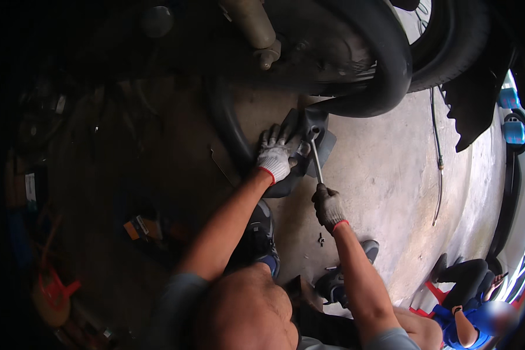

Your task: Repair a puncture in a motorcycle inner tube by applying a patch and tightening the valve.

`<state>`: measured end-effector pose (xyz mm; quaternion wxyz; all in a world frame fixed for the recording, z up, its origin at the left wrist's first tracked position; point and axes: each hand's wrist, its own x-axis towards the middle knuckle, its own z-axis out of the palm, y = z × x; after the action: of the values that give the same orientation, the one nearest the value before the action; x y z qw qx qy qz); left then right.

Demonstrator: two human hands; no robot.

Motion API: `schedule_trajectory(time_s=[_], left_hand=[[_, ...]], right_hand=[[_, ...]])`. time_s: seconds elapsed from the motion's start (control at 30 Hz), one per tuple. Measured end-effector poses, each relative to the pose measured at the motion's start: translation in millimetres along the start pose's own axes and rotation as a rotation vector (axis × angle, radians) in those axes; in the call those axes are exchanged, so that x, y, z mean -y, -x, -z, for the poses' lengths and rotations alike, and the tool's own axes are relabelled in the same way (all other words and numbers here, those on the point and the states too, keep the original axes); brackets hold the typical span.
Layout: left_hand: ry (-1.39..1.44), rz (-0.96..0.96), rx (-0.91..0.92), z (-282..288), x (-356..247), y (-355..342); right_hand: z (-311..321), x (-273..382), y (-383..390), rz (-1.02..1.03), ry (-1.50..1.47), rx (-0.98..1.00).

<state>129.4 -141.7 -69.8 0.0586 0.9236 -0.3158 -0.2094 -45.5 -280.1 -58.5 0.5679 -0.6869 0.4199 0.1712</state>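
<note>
Wrench [317, 162] clenched in gloved right hand [331, 207]; head against dark part [328, 153] ahead of the knees.
Gloved left hand [277, 154] palm-down on the part's left side, fingers spread; underside of palm hidden, so contact there cannot be told. Exact seating of wrench head also unclear. Thick black curved tube [398, 61] hides what lies behind; tyre [464, 49] cut off above. Left side near black; orange box [143, 227] barely legible. Floor [391, 175]: pale, stained concrete, thin rod [439, 181] lying right. Person in blue [472, 326] at lower right.
</note>
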Motion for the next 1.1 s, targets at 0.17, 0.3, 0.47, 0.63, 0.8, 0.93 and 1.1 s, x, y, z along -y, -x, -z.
schedule_trajectory(time_s=[0.17,0.3,0.47,0.63,0.8,0.93,1.1], left_hand=[[0.032,-0.015,-0.061,-5.3,-4.0,8.5],[0.054,-0.03,-0.037,-13.3,-12.2,4.8],[0.029,0.005,-0.079,-7.0,2.8,11.6],[0.07,-0.025,-0.055,-9.8,-10.7,2.9],[0.097,-0.016,-0.128,-3.8,4.7,14.2],[0.068,-0.054,-0.067,-0.8,-23.6,-4.1],[0.08,-0.015,-0.131,-9.5,5.3,11.7]], right_hand=[[-2.1,30.2,40.4,0.48,-0.196,-0.128],[3.8,-6.9,-9.3,-0.051,0.04,0.012],[-3.7,52.6,40.1,0.406,-0.236,-0.035],[0.3,-2.9,-4.4,-0.057,0.068,0.003],[-6.5,50.7,42.8,0.357,-0.217,-0.052],[2.2,-33.0,-12.4,0.141,0.052,-0.122],[-6.8,41.0,45.8,0.251,-0.156,-0.036]])
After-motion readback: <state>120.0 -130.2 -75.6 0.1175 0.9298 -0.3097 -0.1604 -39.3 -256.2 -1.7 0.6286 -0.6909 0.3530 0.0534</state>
